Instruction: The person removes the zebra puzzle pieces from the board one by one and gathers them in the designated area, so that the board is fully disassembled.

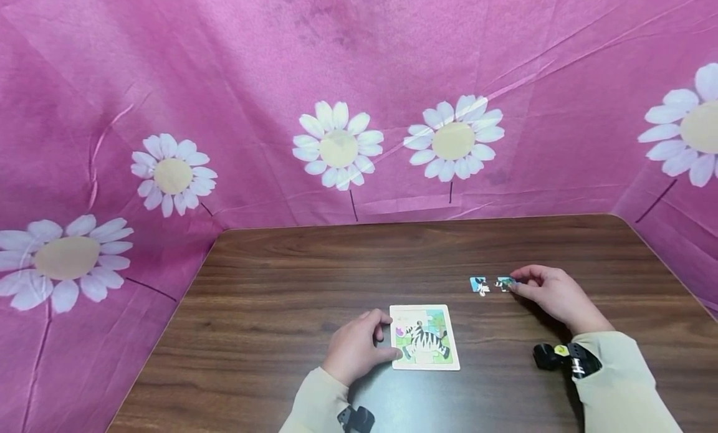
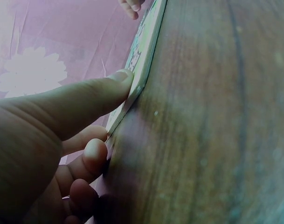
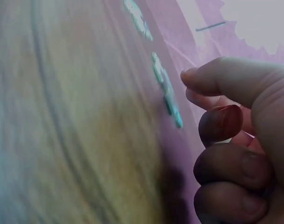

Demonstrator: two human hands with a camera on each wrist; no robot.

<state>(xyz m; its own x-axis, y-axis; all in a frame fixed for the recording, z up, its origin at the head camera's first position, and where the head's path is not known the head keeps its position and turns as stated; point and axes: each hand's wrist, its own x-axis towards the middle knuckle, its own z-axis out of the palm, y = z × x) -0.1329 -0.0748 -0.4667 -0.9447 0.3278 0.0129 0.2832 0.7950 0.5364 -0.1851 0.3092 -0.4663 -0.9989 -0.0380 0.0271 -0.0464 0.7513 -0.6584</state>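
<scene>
A square zebra jigsaw puzzle in a pale frame (image 1: 425, 337) lies flat on the table. My left hand (image 1: 359, 346) holds its left side: the thumb rests on the frame near the front corner, and the index finger reaches the edge farther back. In the left wrist view, the thumb (image 2: 93, 95) lies over the frame's rim, with the other fingers curled beside it. Farther back, on the right, lie two loose puzzle pieces, one blue and white (image 1: 479, 285), the other greenish (image 1: 504, 283). My right hand (image 1: 555, 294) hovers by the greenish piece, thumb and index finger apart from it in the right wrist view.
The brown wooden table (image 1: 280, 283) runs back to a pink cloth (image 1: 252, 109) with large white daisies, which also hangs at both sides. A dark wrist camera (image 1: 566, 358) sits at the right cuff, another (image 1: 356, 418) at the left.
</scene>
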